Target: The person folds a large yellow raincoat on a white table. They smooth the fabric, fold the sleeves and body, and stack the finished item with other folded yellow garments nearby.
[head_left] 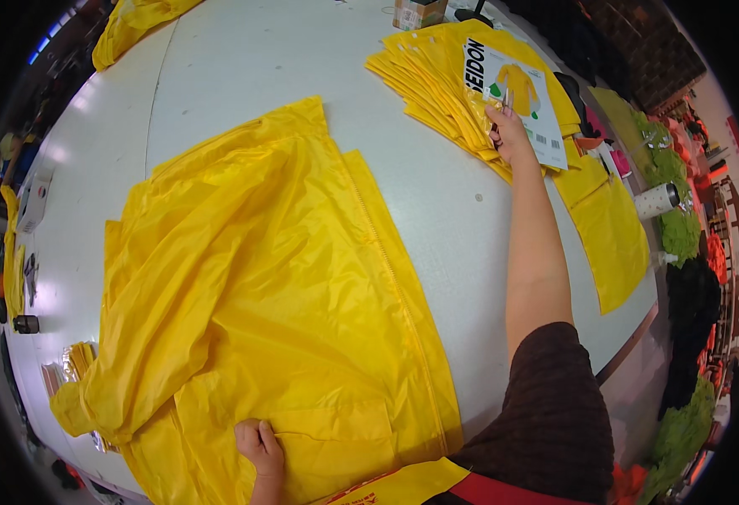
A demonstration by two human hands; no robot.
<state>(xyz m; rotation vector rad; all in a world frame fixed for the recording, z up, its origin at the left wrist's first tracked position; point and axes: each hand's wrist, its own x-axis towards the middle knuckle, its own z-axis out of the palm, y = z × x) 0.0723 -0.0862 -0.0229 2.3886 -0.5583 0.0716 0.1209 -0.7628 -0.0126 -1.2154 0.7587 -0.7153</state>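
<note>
A yellow raincoat (302,295) lies spread and creased on the pale table, its front edge running down the right side. Low on the coat, by a pocket-like panel, rests my left hand (260,446) with its fingers curled closed; whether fabric is pinched in it is hidden. My right arm stretches to a stack of folded yellow garments (437,93) at the far right. There my right hand (511,139) is closed around small scissors (507,101), metal blades pointing away. Under them lies a printed card (525,84) picturing a yellow jacket.
A yellow piece (609,236) hangs toward the table's right edge, near a white tumbler (657,200). At the far edge stands a cardboard box (420,13). More yellow fabric (138,29) lies far left; a small dark jar (26,324) sits at the left edge.
</note>
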